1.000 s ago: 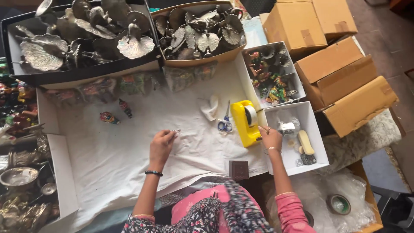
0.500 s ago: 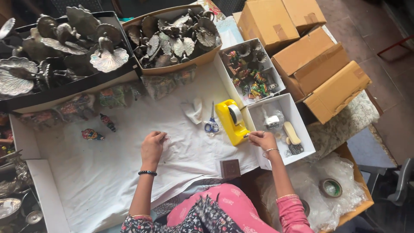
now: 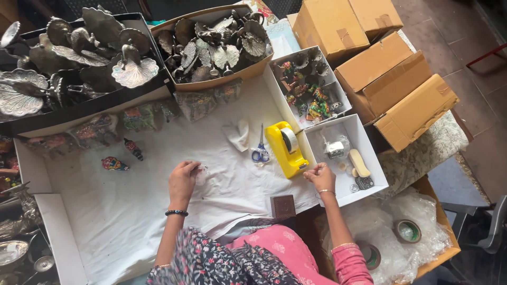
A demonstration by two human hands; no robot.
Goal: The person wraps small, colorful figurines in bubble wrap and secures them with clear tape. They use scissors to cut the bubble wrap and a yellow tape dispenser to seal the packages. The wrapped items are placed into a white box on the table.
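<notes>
Head view: left hand (image 3: 182, 181) rests on the white-covered desk (image 3: 132, 221), its grip pinched narrow on a small clear wrapped bit (image 3: 201, 173) right at the fingertips. Right hand (image 3: 319, 176) is curled into a tight grip, can't tell if anything's in it. The yellow tape dispenser (image 3: 285, 149) sits just beside that grip, scissors (image 3: 260, 150) next over, white box (image 3: 369, 158) on its other side.

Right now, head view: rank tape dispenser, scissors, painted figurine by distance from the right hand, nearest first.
1. Yellow tape dispenser, just up and to the left of the right hand.
2. Blue-handled scissors, lying left of the dispenser.
3. Painted figurine, far across the white cloth, beyond the left hand.
</notes>
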